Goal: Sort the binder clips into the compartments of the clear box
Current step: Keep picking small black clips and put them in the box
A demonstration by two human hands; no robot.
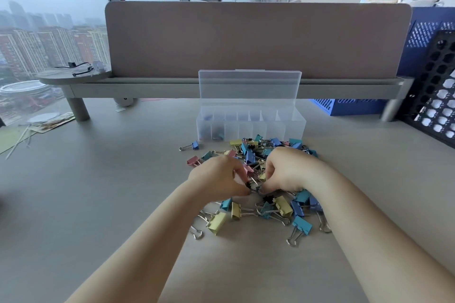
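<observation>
A heap of binder clips (248,155) in yellow, blue, teal, pink and black lies on the desk in front of the clear box (294,128). The box stands open, its lid upright, with a row of narrow compartments; a few dark and blue clips show in the left ones. My left hand (216,177) and my right hand (288,170) meet over the middle of the heap. Both pinch at a small black clip (250,186) between their fingertips. A large yellow clip (216,222) and a blue one (302,225) lie nearest to me.
A pink partition panel (256,39) on a grey shelf rail stands behind the box. A black perforated rack (435,96) and a blue basket (354,106) are at the right. Papers and sticks (37,128) lie at the far left. A person sits beyond the partition.
</observation>
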